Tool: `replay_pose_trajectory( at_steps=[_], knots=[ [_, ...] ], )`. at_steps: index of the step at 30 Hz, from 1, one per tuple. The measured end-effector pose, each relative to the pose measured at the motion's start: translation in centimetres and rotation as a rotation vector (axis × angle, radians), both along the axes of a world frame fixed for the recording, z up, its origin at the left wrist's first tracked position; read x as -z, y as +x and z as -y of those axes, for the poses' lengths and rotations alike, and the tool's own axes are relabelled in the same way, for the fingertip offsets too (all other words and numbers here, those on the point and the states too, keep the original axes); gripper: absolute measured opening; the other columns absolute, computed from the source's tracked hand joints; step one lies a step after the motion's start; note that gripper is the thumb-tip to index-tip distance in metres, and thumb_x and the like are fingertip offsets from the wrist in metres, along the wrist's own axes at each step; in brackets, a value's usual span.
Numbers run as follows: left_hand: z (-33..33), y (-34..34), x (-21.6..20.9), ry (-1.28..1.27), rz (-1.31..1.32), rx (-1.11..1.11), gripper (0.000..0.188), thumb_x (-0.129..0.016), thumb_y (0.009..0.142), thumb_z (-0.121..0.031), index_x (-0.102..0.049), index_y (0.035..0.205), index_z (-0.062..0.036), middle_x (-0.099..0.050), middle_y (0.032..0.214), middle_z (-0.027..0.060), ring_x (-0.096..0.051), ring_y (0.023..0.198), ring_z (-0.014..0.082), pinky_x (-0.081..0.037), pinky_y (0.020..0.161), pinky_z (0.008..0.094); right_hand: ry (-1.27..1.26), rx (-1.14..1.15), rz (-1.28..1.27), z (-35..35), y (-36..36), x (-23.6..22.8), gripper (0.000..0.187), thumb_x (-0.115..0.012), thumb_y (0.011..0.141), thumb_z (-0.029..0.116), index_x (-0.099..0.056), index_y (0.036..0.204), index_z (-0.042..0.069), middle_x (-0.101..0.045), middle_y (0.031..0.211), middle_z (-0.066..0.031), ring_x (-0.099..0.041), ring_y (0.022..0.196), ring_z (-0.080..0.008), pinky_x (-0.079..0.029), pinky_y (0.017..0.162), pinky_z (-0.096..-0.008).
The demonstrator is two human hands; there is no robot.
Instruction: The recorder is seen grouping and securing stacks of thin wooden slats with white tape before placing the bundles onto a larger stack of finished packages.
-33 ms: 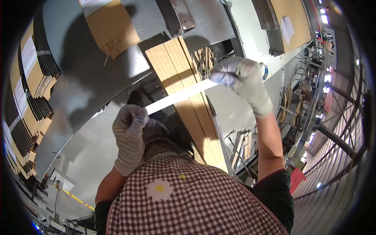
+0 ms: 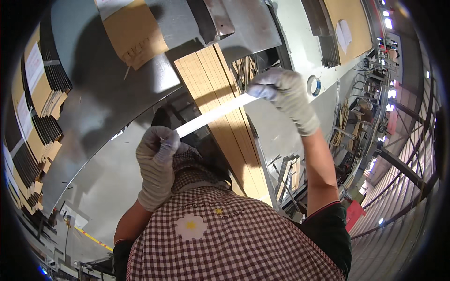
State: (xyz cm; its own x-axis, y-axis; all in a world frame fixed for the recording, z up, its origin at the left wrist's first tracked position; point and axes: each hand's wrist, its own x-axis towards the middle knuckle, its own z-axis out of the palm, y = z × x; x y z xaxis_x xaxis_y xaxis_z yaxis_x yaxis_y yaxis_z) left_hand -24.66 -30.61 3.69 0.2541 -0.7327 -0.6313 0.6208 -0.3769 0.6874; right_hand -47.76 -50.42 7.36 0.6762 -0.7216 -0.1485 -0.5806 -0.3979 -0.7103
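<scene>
A white tape-like strip (image 2: 213, 115) is stretched taut on a slant between my two gloved hands. My left hand (image 2: 158, 145), lower and closer to my apron, pinches its near end. Farther off and to the right, my right hand (image 2: 277, 89) is closed on the other end. Beneath the strip lie several long light-brown flat boards (image 2: 206, 75) side by side, reaching from the grey table to near my apron. Just right of my right hand, a tape roll (image 2: 314, 85) with a blue inner ring rests on the pale surface.
Stacks of brown and black flat pieces (image 2: 47, 98) line the far left. A brown cardboard piece (image 2: 136, 35) lies on the grey metal table (image 2: 98, 84). Dark bent metal parts (image 2: 211, 21) are at the back. Another brown panel (image 2: 344, 30) lies at the far right.
My right hand has shifted slightly left and toward me, uncovering more of the tape roll. My left hand has moved a little to the right. Both keep hold of the strip.
</scene>
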Motion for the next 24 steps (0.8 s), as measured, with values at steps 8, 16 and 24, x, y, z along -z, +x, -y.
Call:
replay_pose_trajectory(
  at_steps=[8, 16, 24],
  knots=[
    [0.2, 0.3, 0.5, 0.033, 0.016, -0.022, 0.016, -0.066, 0.093, -0.019, -0.058, 0.092, -0.0051, -0.060, 0.074, 0.0049, -0.058, 0.068, 0.0127, -0.051, 0.069, 0.0285, -0.445, 0.307, -0.033, -6.2, 2.7, 3.1, 0.041, -0.083, 0.073, 0.032, -0.070, 0.102, 0.006, -0.067, 0.093, -0.0111, -0.062, 0.093, -0.0292, -0.049, 0.086, -0.0433],
    [1.7, -0.2, 8.1, 0.097, 0.059, 0.099, 0.021, -0.063, 0.094, -0.020, -0.061, 0.102, -0.0006, -0.063, 0.093, 0.0051, -0.058, 0.080, 0.0114, -0.048, 0.070, 0.0256, -0.472, 0.337, -0.084, -11.4, 6.2, 5.8, 0.073, -0.089, 0.062, 0.025, -0.055, 0.122, 0.002, -0.052, 0.120, -0.0248, -0.052, 0.110, -0.0399, -0.045, 0.092, -0.0472],
    [7.4, -5.3, 18.3, -0.162, -0.295, 0.226, 0.032, -0.067, 0.090, -0.017, -0.064, 0.114, 0.0027, -0.068, 0.097, 0.0052, -0.062, 0.082, 0.0104, -0.048, 0.069, 0.0228, -0.494, 0.375, -0.189, -11.1, 6.9, 6.5, 0.073, -0.090, 0.062, 0.021, -0.050, 0.121, 0.004, -0.052, 0.111, -0.0213, -0.052, 0.101, -0.0383, -0.045, 0.086, -0.0480]
  ],
)
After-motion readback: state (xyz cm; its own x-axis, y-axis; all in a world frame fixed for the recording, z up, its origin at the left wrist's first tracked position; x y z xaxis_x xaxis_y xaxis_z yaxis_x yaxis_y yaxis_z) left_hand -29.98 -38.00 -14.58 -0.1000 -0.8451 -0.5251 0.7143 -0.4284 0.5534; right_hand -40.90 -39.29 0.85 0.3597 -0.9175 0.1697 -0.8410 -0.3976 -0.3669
